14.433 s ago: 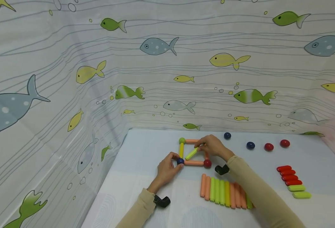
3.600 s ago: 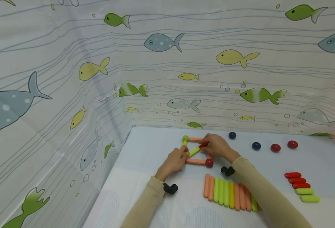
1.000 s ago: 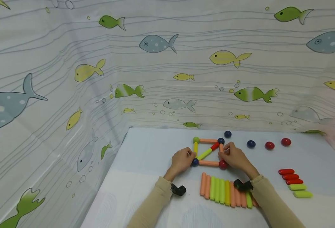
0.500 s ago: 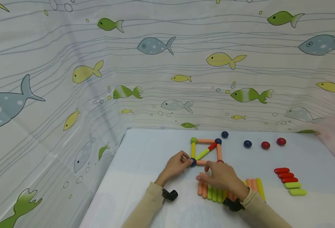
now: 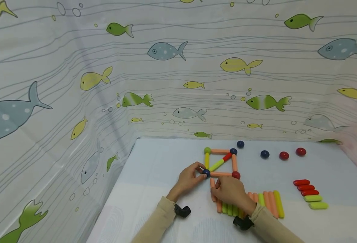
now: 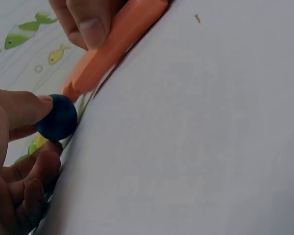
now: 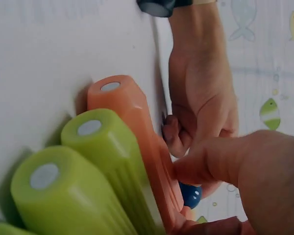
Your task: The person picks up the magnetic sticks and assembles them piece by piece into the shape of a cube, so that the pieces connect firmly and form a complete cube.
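Note:
On the table [image 5: 154, 158] lies a square of magnetic rods and balls, with a green ball [image 5: 207, 150], a dark blue ball [image 5: 233, 151] and a red ball [image 5: 235, 175] at three corners. A lime rod [image 5: 216, 165] joined to a red rod [image 5: 227, 157] crosses it diagonally. My left hand [image 5: 188, 179] holds the dark blue ball [image 6: 58, 117] at the near left corner between thumb and finger. Below the square, my right hand [image 5: 231, 191] pinches an orange rod [image 5: 213, 189] at the left end of a rod row. Fingers hide part of that rod.
The row continues under and past my right wrist with lime rods [image 7: 68, 191], orange rods [image 5: 269, 204] and a yellow rod [image 5: 278, 204]. Red rods [image 5: 303, 187] and lime rods [image 5: 316, 201] lie at right. Loose blue balls [image 5: 265, 154] and red balls [image 5: 301, 151] sit behind.
Earlier the right hand placed a lime rod and then a red one across the square. It has since moved down to the row and taken an orange rod, shifting it slightly upward.

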A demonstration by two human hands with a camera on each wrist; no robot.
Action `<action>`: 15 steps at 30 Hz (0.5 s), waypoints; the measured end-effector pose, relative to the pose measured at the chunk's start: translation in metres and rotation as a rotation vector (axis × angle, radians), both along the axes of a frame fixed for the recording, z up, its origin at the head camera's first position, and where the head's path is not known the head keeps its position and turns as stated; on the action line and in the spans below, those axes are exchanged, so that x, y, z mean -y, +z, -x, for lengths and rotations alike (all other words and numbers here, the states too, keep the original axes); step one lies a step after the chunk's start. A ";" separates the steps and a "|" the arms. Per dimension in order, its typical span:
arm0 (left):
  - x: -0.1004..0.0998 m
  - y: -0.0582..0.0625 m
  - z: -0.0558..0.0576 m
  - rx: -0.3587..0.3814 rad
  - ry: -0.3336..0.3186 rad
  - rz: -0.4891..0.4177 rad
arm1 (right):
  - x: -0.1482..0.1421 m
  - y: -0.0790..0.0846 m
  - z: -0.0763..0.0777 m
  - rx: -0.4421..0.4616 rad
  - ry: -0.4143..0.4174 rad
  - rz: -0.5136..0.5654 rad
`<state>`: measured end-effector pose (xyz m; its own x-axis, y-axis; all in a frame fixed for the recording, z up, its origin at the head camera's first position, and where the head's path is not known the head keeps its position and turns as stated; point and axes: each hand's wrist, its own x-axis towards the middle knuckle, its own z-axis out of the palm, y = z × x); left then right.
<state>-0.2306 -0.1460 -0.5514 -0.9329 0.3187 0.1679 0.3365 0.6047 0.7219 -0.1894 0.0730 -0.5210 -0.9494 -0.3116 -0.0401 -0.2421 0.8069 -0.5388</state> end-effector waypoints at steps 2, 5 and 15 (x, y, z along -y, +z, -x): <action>-0.001 -0.001 0.000 -0.002 0.004 -0.003 | 0.000 -0.001 0.002 0.018 -0.030 0.016; -0.001 -0.001 0.000 -0.001 0.017 -0.009 | 0.002 -0.003 0.003 0.031 -0.046 0.026; -0.001 -0.004 0.001 0.011 0.019 -0.034 | 0.009 -0.002 0.003 -0.015 0.004 -0.005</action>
